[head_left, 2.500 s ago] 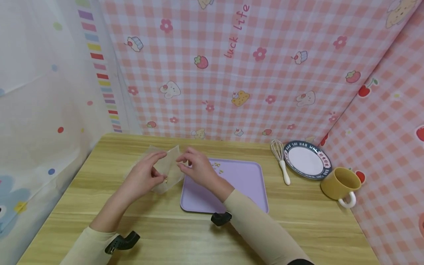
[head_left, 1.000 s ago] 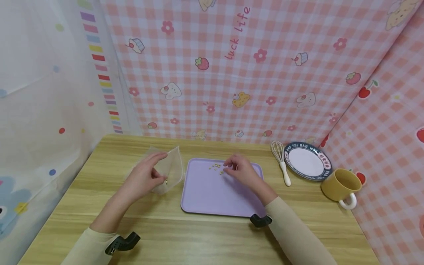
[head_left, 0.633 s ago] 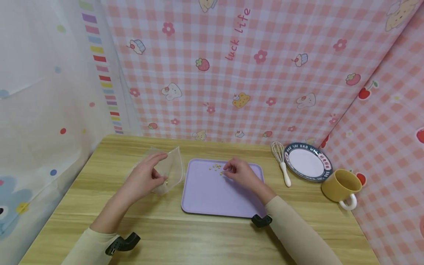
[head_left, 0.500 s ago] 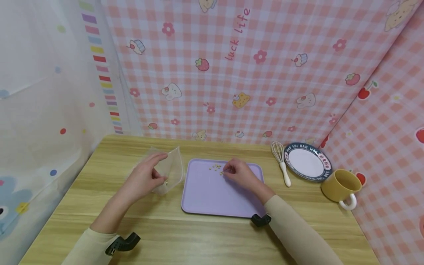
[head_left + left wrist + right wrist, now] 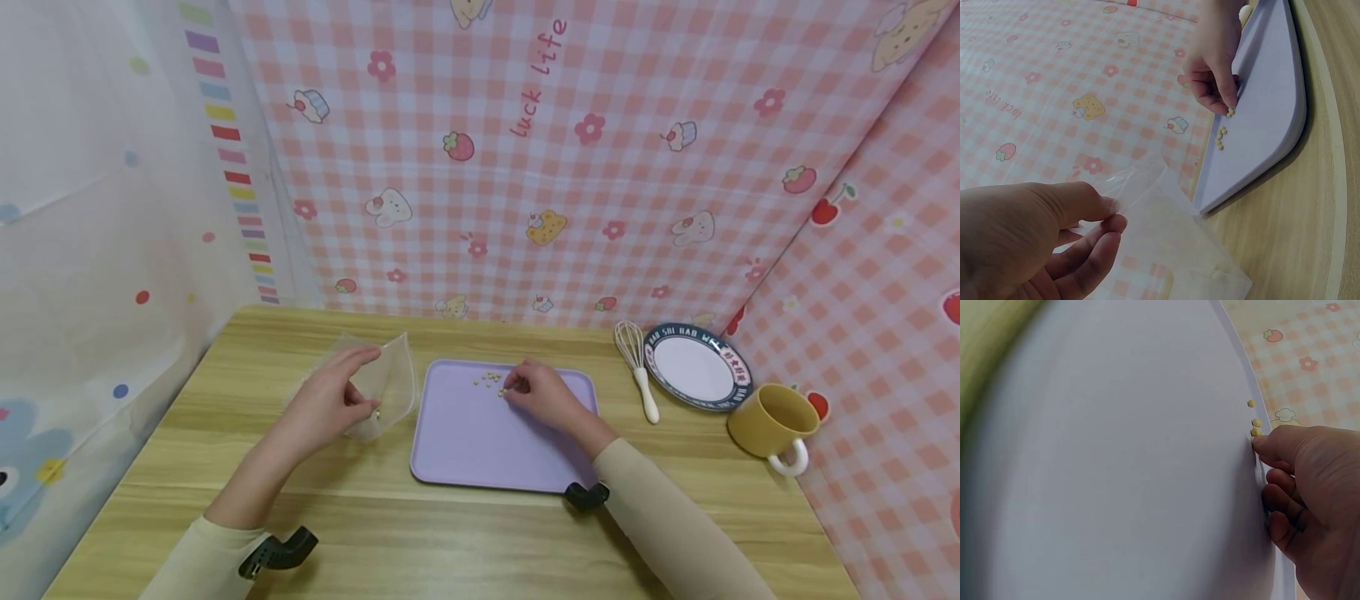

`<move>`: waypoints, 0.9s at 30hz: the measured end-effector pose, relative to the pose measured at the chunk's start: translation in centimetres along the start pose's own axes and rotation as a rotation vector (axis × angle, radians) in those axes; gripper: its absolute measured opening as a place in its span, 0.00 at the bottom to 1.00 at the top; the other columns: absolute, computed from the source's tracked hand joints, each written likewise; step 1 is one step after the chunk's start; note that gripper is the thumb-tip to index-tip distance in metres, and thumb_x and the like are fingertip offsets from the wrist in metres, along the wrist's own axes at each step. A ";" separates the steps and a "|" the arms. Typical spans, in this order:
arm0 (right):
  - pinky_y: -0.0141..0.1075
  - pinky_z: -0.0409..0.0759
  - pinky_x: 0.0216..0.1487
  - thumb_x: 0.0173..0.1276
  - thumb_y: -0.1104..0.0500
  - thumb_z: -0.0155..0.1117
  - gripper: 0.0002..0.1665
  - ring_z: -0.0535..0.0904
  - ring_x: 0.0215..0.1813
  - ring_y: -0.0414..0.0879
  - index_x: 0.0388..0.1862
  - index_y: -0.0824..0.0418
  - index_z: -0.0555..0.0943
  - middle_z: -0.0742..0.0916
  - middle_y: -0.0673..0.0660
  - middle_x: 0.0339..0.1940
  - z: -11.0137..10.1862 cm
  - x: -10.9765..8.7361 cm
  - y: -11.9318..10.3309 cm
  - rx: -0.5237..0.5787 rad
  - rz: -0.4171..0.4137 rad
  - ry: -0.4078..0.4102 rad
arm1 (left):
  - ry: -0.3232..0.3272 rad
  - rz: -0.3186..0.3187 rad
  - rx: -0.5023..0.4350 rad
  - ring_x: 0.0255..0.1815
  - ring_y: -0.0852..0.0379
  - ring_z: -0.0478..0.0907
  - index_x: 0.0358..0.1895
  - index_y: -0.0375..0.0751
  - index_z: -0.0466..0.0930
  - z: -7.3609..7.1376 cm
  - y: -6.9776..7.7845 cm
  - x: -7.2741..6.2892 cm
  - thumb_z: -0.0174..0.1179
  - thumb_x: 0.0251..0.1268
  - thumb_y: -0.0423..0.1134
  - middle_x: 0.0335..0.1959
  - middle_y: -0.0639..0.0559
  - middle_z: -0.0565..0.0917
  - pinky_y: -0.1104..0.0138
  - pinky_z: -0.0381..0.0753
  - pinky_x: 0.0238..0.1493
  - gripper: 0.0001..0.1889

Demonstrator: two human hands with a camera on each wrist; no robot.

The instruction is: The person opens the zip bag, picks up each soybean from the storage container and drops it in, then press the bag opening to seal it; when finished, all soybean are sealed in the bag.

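Note:
My left hand (image 5: 328, 407) pinches the edge of a clear plastic bag (image 5: 396, 377) between thumb and fingers, its mouth spread toward the right. A few pale yellow beans (image 5: 1217, 274), like soybeans, lie low inside the bag. To the right, a lilac tray (image 5: 480, 446) carries several more soybeans (image 5: 489, 379) near its far edge. Over that edge my right hand (image 5: 545, 395) reaches down, thumb and fingertips pinched together on a soybean (image 5: 1230, 112). Other soybeans (image 5: 1256, 423) lie right beside the thumb tip in the right wrist view.
A white-handled whisk (image 5: 639, 373) lies right of the tray. Beyond it are a dark-rimmed plate (image 5: 697, 367) and a yellow mug (image 5: 768, 419) with a white handle. Checked cloth (image 5: 480, 167) hangs behind the wooden table (image 5: 450, 542).
My right hand has moved from the bag's mouth rightward to the soybeans on the tray, and its fingertips have closed together there. My left hand keeps the bag in place.

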State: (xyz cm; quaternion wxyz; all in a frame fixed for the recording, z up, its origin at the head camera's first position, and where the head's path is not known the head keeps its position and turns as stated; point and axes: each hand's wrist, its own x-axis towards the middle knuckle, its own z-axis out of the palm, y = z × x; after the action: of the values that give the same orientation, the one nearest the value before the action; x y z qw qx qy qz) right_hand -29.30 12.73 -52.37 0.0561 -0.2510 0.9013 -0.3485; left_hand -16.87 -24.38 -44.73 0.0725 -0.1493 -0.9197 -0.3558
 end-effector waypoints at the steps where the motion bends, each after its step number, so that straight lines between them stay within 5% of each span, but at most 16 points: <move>1: 0.39 0.81 0.47 0.75 0.63 0.77 0.03 0.80 0.44 0.44 0.44 0.59 0.90 0.84 0.52 0.42 0.0 0.0 0.0 0.000 0.001 0.002 | -0.002 0.000 -0.003 0.34 0.62 0.83 0.80 0.32 0.72 0.0 0.0 0.0 0.77 0.66 0.26 0.75 0.37 0.77 0.67 0.86 0.36 0.39; 18: 0.36 0.80 0.44 0.76 0.63 0.76 0.03 0.79 0.41 0.42 0.39 0.58 0.90 0.85 0.51 0.39 0.0 0.2 -0.1 0.001 0.025 0.004 | -0.015 -0.018 -0.023 0.34 0.62 0.83 0.81 0.33 0.71 -0.1 0.1 0.0 0.77 0.67 0.26 0.74 0.37 0.77 0.67 0.85 0.34 0.39; 27: 0.35 0.81 0.42 0.74 0.65 0.75 0.03 0.79 0.39 0.42 0.38 0.60 0.89 0.84 0.51 0.36 -0.9 0.0 -0.7 0.009 -0.028 -0.045 | -0.008 -0.018 -0.013 0.34 0.61 0.83 0.80 0.32 0.72 -0.1 0.0 0.0 0.77 0.66 0.26 0.74 0.37 0.78 0.67 0.85 0.35 0.40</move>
State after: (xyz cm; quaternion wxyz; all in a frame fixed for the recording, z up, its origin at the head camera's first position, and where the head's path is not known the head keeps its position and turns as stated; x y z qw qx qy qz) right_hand -29.26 12.81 -51.24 0.0728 -0.2712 0.8946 -0.3477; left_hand -16.83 -24.42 -44.68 0.0647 -0.1426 -0.9190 -0.3619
